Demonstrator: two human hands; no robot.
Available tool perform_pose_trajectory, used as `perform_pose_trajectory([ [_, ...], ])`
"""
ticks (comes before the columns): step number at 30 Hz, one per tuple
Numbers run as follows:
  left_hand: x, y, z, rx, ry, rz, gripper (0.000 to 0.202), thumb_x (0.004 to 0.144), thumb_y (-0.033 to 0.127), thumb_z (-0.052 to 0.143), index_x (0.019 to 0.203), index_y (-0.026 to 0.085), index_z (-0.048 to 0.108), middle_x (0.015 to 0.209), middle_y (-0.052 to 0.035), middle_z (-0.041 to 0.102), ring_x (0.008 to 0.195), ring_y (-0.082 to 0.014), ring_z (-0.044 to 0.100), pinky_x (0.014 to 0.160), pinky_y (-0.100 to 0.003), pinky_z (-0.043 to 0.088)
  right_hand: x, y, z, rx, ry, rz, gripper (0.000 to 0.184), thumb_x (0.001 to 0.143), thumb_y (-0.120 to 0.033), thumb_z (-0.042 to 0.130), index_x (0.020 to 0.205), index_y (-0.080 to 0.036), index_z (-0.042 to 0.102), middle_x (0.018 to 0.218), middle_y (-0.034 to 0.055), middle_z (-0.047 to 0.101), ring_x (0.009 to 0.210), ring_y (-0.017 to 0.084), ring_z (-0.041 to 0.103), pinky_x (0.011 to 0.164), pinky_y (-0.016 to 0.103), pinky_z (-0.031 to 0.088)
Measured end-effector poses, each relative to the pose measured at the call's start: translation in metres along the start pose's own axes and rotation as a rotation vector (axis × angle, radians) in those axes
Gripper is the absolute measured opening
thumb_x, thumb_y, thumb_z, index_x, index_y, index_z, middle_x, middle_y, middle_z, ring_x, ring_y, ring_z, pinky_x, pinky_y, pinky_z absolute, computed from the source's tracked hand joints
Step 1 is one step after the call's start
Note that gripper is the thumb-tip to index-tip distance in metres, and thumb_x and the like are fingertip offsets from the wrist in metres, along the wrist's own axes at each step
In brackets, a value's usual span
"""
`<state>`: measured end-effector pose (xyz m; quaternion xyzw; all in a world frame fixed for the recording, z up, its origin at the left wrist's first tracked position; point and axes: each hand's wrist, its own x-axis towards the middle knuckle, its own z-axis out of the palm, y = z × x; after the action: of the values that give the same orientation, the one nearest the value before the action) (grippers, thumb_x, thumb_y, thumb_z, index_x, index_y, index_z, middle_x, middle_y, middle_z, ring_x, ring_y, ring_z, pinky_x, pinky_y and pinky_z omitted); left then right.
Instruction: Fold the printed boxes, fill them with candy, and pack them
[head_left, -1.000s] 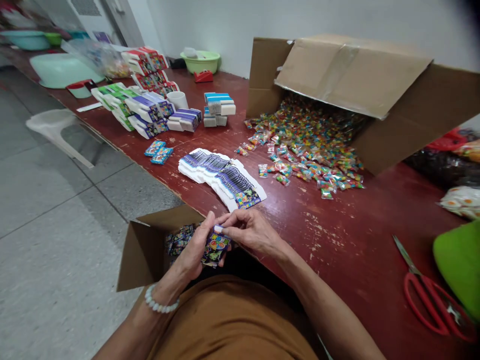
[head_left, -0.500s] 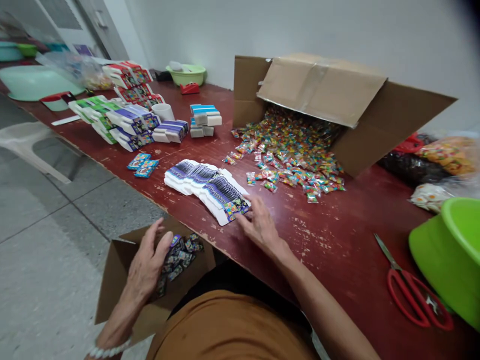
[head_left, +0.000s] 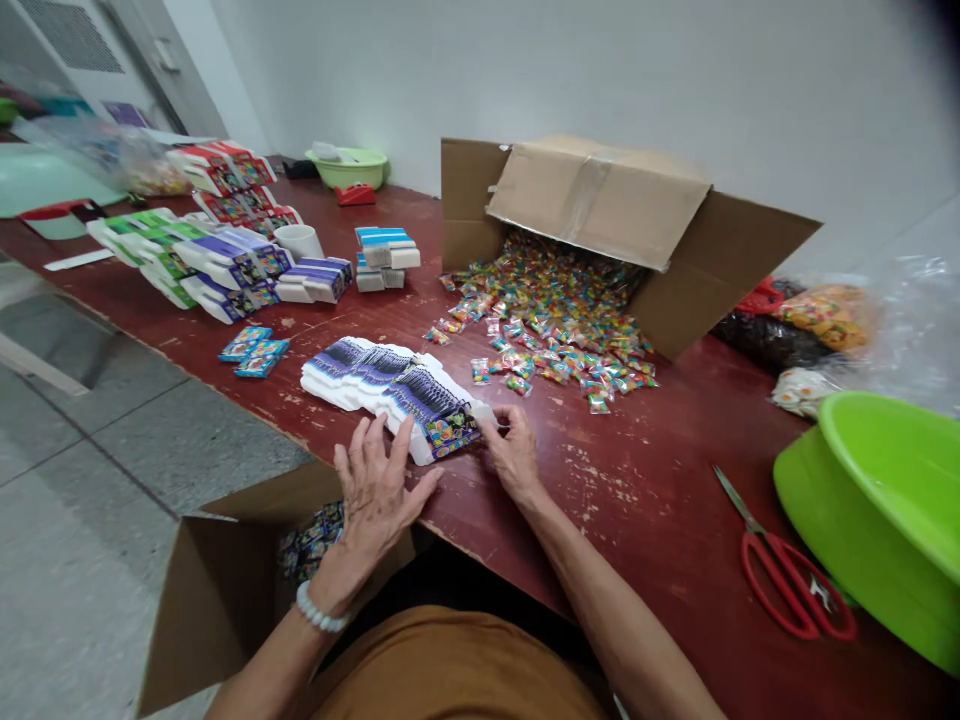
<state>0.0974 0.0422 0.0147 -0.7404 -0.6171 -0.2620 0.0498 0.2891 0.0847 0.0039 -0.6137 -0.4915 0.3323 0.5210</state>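
Now my right hand [head_left: 516, 452] pinches the end carton [head_left: 452, 434] by its flap.
My left hand [head_left: 377, 492], fingers spread, has joined it at the fanned stack [head_left: 375, 375] on the red table [head_left: 637, 450], leaving the brown box [head_left: 202, 590], so both attend one pile.

Folded boxes [head_left: 375, 370]: near edge partly hidden behind left hand [head_left: 375, 485]; contact unclear. Beside its wrist, packets [head_left: 304, 548] partly covered, print too small. Farther left, stool [head_left: 45, 366] cropped. Well right of right hand [head_left: 514, 452], green basin [head_left: 825, 500] cut off.
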Motion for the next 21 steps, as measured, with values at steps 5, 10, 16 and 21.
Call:
perform_pose_trajectory([
  [5, 0.003, 0.001, -0.044, -0.588, -0.168, -0.12, 0.069, 0.088, 0.055, 0.057, 0.138, 0.007, 0.059, 0.135, -0.0225, 0.064, 0.126, -0.0374, 0.057, 0.109, -0.052, 0.042, -0.011, -0.023, -0.019, 0.254, -0.285, 0.0, 0.031, 0.082, -0.051, 0.063, 0.086, -0.021, 0.061, 0.082, 0.001, 0.065, 0.076, 0.018, 0.058, 0.073, 0.03, 0.047],
  [10, 0.013, 0.008, -0.05, -1.079, -0.457, -0.402, 0.058, 0.09, 0.059, 0.057, 0.129, 0.017, 0.068, 0.124, -0.0124, 0.074, 0.112, -0.0301, 0.067, 0.095, -0.039, 0.052, -0.021, -0.038, -0.023, 0.427, -0.411, -0.016, 0.026, 0.081, -0.045, 0.072, 0.082, -0.02, 0.063, 0.078, -0.0019, 0.062, 0.074, 0.014, 0.054, 0.073, 0.027, 0.043],
  [16, 0.022, 0.02, -0.044, -1.528, -0.836, -0.606, 0.047, 0.079, 0.053, 0.076, 0.098, 0.01, 0.079, 0.084, -0.0119, 0.079, 0.068, -0.0192, 0.069, 0.064, -0.027, 0.054, -0.024, -0.043, -0.03, 0.639, -0.516, 0.083, 0.036, 0.074, -0.051, 0.08, 0.08, -0.02, 0.062, 0.073, -0.0027, 0.06, 0.067, 0.012, 0.05, 0.068, 0.026, 0.042],
  [21, 0.011, 0.031, -0.055, -1.722, -1.009, -0.693, 0.07, 0.076, 0.073, 0.067, 0.111, 0.012, 0.075, 0.097, -0.0178, 0.079, 0.075, -0.0253, 0.076, 0.065, -0.031, 0.059, -0.03, -0.051, -0.036, 0.682, -0.541, 0.063, 0.033, 0.078, -0.05, 0.078, 0.082, -0.021, 0.063, 0.073, -0.0028, 0.06, 0.067, 0.012, 0.05, 0.067, 0.025, 0.042],
])
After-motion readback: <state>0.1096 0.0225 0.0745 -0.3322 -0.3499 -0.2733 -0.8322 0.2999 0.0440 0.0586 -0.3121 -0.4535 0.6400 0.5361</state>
